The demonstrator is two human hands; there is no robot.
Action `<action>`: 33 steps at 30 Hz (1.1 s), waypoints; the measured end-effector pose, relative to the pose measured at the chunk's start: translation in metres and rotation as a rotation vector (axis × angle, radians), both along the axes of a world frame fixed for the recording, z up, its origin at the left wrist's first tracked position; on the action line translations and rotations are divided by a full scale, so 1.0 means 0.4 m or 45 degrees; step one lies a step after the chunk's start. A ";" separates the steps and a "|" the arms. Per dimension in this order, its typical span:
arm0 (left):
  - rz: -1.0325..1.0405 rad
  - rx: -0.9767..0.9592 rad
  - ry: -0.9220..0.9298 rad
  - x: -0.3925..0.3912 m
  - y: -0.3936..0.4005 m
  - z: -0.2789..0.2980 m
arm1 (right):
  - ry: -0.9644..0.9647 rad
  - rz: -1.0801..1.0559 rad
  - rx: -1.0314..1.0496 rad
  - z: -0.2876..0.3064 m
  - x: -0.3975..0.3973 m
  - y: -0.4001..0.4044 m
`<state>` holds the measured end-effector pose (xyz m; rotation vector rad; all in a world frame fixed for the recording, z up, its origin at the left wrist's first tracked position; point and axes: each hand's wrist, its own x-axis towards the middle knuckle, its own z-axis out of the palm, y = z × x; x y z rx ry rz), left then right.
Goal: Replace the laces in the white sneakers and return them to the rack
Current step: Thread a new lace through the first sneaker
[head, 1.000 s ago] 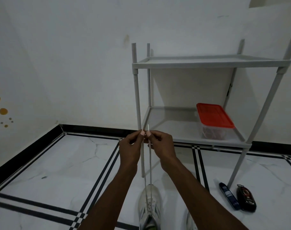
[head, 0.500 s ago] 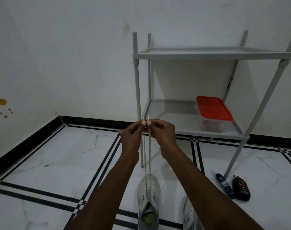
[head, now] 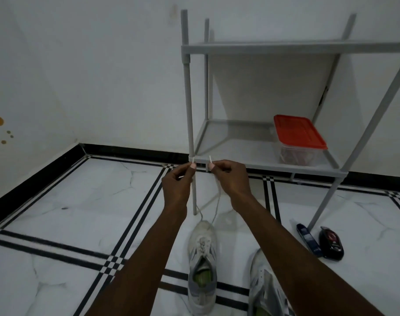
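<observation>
Two white sneakers stand on the floor below my arms: the left sneaker [head: 202, 267] with toe pointing away, and the right sneaker [head: 264, 283], partly hidden by my right forearm. A white lace [head: 217, 207] runs up from the left sneaker's toe end in two strands. My left hand [head: 177, 187] pinches one lace tip and my right hand [head: 231, 179] pinches the other, both held up in front of the grey rack [head: 258, 164]. The two tips are a short gap apart.
The rack's lower shelf holds a clear box with a red lid [head: 298, 137]; its top shelf is bare. A dark blue tube [head: 307, 239] and a black object [head: 331, 246] lie on the floor by the rack's right front leg. White walls meet at the corner behind.
My hands have separated slightly, so the two lace tips that were held together now stand apart. The view has tilted down, showing more of both sneakers.
</observation>
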<state>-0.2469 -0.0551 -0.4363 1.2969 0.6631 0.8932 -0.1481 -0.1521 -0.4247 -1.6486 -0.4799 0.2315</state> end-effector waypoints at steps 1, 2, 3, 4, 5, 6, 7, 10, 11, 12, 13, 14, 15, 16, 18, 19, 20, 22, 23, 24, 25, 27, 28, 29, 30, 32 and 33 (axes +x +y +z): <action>0.023 -0.009 0.037 -0.013 0.006 -0.038 | 0.007 -0.024 -0.055 -0.033 0.007 -0.013; 0.046 -0.016 0.083 -0.025 0.012 -0.082 | 0.027 -0.056 -0.101 -0.072 0.015 -0.028; 0.066 -0.036 0.122 -0.037 0.018 -0.124 | 0.059 -0.076 -0.130 -0.111 0.027 -0.043; 0.102 -0.057 0.177 -0.055 0.019 -0.186 | 0.100 -0.090 -0.163 -0.169 0.030 -0.060; 0.136 -0.086 0.209 -0.069 0.021 -0.233 | 0.141 -0.103 -0.180 -0.211 0.034 -0.076; 0.170 -0.109 0.251 -0.086 0.019 -0.281 | 0.180 -0.105 -0.209 -0.258 0.033 -0.091; 0.198 -0.129 0.296 -0.102 0.015 -0.341 | 0.212 -0.105 -0.248 -0.315 0.028 -0.106; 0.229 -0.165 0.380 -0.139 -0.002 -0.466 | 0.303 -0.085 -0.344 -0.451 0.014 -0.135; 0.230 -0.147 0.414 -0.149 -0.008 -0.497 | 0.327 -0.048 -0.370 -0.485 0.005 -0.140; 0.220 -0.106 0.477 -0.157 -0.016 -0.521 | 0.331 0.011 -0.402 -0.518 -0.005 -0.142; 0.199 -0.041 0.536 -0.163 -0.024 -0.544 | 0.295 0.091 -0.449 -0.546 -0.014 -0.142; 0.155 0.049 0.582 -0.171 -0.035 -0.570 | 0.231 0.194 -0.502 -0.576 -0.026 -0.144; 0.082 0.153 0.610 -0.176 -0.045 -0.591 | 0.166 0.303 -0.534 -0.592 -0.039 -0.146; -0.010 0.256 0.654 -0.180 -0.057 -0.610 | 0.101 0.411 -0.551 -0.603 -0.054 -0.150; -0.162 0.388 0.760 -0.185 -0.078 -0.638 | -0.044 0.580 -0.588 -0.618 -0.072 -0.161; -0.195 0.426 0.797 -0.186 -0.085 -0.648 | -0.109 0.629 -0.598 -0.624 -0.076 -0.165; -0.198 0.454 0.816 -0.186 -0.089 -0.651 | -0.170 0.657 -0.604 -0.628 -0.078 -0.168; -0.174 0.479 0.822 -0.187 -0.089 -0.652 | -0.237 0.652 -0.612 -0.638 -0.078 -0.172; -0.164 0.493 0.823 -0.187 -0.088 -0.649 | -0.251 0.633 -0.622 -0.640 -0.078 -0.171; -0.159 0.507 0.832 -0.189 -0.089 -0.648 | -0.266 0.620 -0.633 -0.643 -0.081 -0.172; -0.152 0.518 0.843 -0.189 -0.085 -0.645 | -0.287 0.612 -0.646 -0.644 -0.083 -0.169; -0.156 0.544 0.873 -0.188 -0.083 -0.647 | -0.292 0.602 -0.657 -0.648 -0.088 -0.173; -0.155 0.565 0.886 -0.190 -0.084 -0.649 | -0.281 0.598 -0.665 -0.650 -0.090 -0.177; -0.150 0.585 0.896 -0.192 -0.087 -0.652 | -0.275 0.590 -0.679 -0.655 -0.090 -0.182; -0.148 0.596 0.898 -0.193 -0.089 -0.655 | -0.267 0.582 -0.691 -0.657 -0.089 -0.186; -0.144 0.610 0.887 -0.201 -0.095 -0.659 | -0.228 0.575 -0.715 -0.660 -0.095 -0.191; -0.144 0.623 0.887 -0.205 -0.100 -0.658 | -0.216 0.581 -0.739 -0.658 -0.097 -0.193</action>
